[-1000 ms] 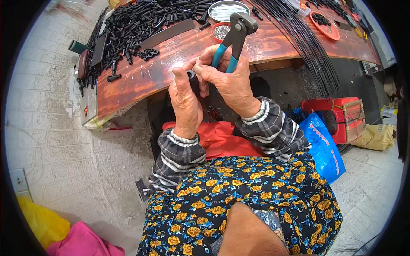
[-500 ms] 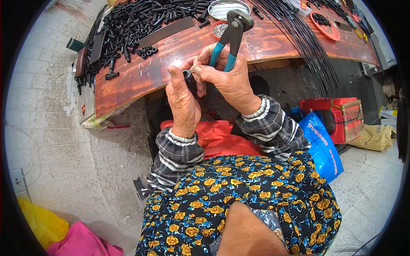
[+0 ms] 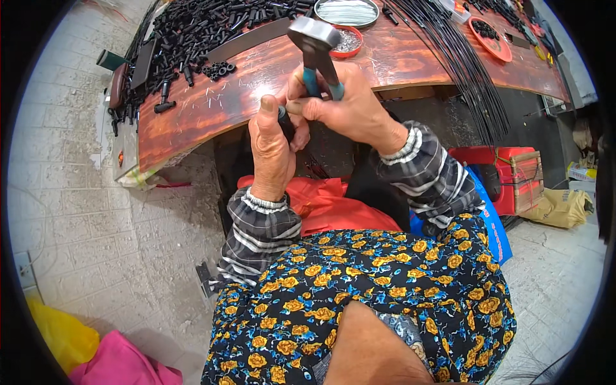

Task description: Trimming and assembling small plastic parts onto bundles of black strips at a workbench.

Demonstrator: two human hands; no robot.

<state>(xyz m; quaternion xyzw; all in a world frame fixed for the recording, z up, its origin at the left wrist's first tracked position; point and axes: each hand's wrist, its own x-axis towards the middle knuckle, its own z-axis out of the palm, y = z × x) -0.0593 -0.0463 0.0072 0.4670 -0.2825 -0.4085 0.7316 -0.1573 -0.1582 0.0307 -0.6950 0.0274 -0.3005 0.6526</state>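
My left hand (image 3: 269, 151) is closed around a short black tube-like part (image 3: 285, 123), with the thumb pointing up beside its top end. A pair of pliers (image 3: 314, 38) with teal handles and a broad metal head is in my right hand (image 3: 353, 106). Its jaws point up and away from the black part. My right thumb and forefinger pinch together right at the black part's upper end; whether something small is between them I cannot make out. Both hands are above the near edge of the wooden table (image 3: 192, 122).
A heap of black fittings (image 3: 205, 38) covers the table's far left, beside a flat dark bar (image 3: 250, 46). Behind the pliers stand a red dish of small metal pieces (image 3: 348, 42) and a round tin of white sticks (image 3: 346, 11). Long black rods (image 3: 465, 83) overhang the edge at right.
The pliers' head has swung left and tipped toward me, and my right wrist has shifted a little right. The black part stays in my left hand.
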